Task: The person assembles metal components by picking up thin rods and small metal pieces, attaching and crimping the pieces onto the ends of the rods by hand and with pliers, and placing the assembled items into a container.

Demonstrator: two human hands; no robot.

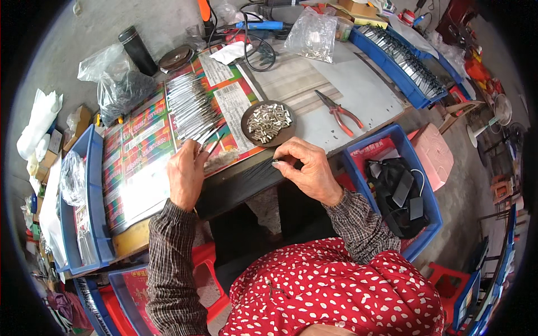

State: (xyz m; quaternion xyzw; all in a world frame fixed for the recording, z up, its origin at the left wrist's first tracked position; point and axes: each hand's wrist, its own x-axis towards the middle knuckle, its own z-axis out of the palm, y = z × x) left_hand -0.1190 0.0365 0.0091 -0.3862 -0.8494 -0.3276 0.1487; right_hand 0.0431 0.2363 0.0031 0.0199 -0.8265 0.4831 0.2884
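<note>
My left hand (188,175) is closed in a pinch beside a row of thin silver rods (191,106) laid on the bright printed cardboard. One slim silver rod (214,143) sticks out from its fingertips. Just below the round brown dish, my right hand (305,171) pinches thumb against forefinger; something small and dark shows at the tips, too small to name. Many short metal sleeves (269,122) fill the dish (245,130). Fine dark strands (260,171) lie along the table's front edge, between my hands.
Red-handled pliers (339,113) lie right of the dish. Blue trays (386,73) of rods stand at far right; a blue bin (428,221) with black items hangs low right. A plastic bag of dark parts (120,87) and a black cylinder (137,50) stand far left.
</note>
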